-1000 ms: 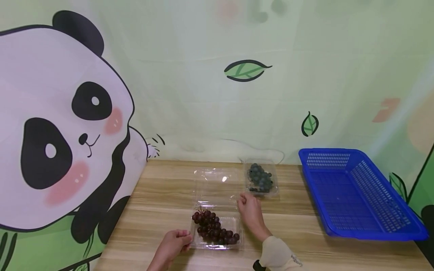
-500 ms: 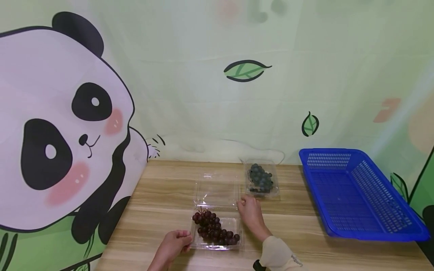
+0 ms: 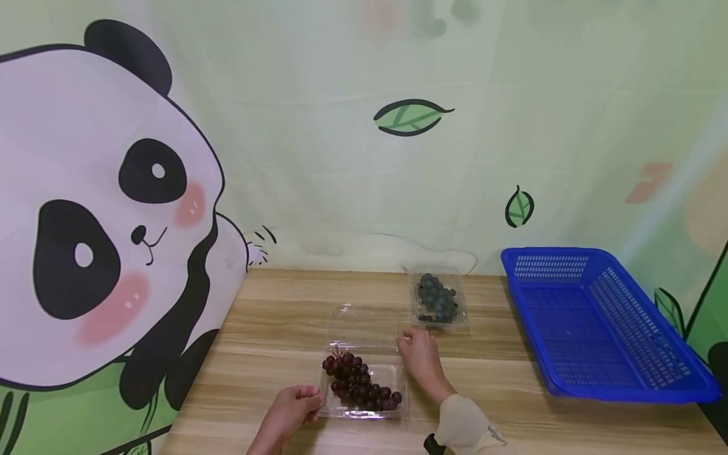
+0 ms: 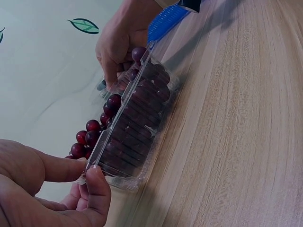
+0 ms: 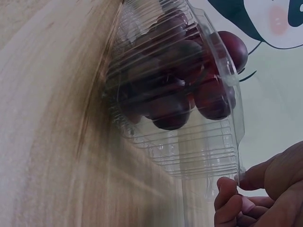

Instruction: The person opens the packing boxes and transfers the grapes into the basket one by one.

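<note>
A clear plastic clamshell box (image 3: pixel 364 414) stands at the front of the wooden table with its lid (image 3: pixel 364 325) hinged open at the back. A bunch of dark red grapes (image 3: pixel 364 385) lies in its base, some rising above the rim in the left wrist view. My left hand (image 3: pixel 290 407) pinches the box's left rim between thumb and fingertip. At the back right, near the hinge, my right hand (image 3: pixel 422 357) pinches the box's edge with thumb and index finger (image 5: pixel 227 191). The lid leans up from the hinge.
Behind my right hand is a second clear box (image 3: pixel 462 316) holding a bunch of dark blue-green grapes (image 3: pixel 436 297). A large blue plastic basket (image 3: pixel 591 341) stands on the right side. A cloth backdrop (image 3: pixel 330 158) with a panda and leaves hangs behind the table.
The lid's far edge has come nearer, the lid swinging up about its hinge. Both hands and the red grapes stay in nearly the same place.
</note>
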`<state>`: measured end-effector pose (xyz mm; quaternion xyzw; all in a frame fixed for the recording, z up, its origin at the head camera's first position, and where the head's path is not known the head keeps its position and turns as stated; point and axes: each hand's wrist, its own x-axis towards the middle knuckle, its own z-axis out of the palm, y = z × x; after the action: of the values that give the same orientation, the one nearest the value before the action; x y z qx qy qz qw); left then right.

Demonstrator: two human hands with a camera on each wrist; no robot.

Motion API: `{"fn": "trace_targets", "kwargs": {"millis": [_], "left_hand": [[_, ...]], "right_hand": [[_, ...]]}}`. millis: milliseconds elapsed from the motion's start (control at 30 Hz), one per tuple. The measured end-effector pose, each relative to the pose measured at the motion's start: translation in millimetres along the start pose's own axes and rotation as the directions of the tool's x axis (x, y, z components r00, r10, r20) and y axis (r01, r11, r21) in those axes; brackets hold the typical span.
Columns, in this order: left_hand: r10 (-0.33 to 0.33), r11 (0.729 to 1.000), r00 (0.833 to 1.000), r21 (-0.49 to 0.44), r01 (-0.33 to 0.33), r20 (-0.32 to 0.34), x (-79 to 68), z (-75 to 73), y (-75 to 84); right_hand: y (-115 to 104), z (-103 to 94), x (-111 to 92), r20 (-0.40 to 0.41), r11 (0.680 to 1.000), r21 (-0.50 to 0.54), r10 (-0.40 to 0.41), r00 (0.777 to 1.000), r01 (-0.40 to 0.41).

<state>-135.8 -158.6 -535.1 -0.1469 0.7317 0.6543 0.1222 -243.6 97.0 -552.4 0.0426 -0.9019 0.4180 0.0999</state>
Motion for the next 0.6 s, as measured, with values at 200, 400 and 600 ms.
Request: {"fn": "trace_targets", "kwargs": {"millis": [200, 400, 600], "left_hand": [[0.003, 1.0, 1.0, 0.008, -0.003, 0.004, -0.2, -0.4, -0.2], [0.006, 1.0, 1.0, 0.018, -0.006, 0.018, 0.8, -1.6, -1.2], [0.018, 0.999, 1.0, 0.045, -0.019, 0.022, 1.3, -2.8, -1.0]], "right_hand": [[-1.8, -1.3, -0.2, 0.016, 1.0, -0.014, 0.004, 1.0, -0.004], [-1.8, -1.8, 0.2, 0.025, 1.0, -0.026, 0.005, 1.0, -0.004], [-1.2, -1.8, 1.0, 0.012, 0.999, -0.04, -0.015, 1.0, 0.015]]}}
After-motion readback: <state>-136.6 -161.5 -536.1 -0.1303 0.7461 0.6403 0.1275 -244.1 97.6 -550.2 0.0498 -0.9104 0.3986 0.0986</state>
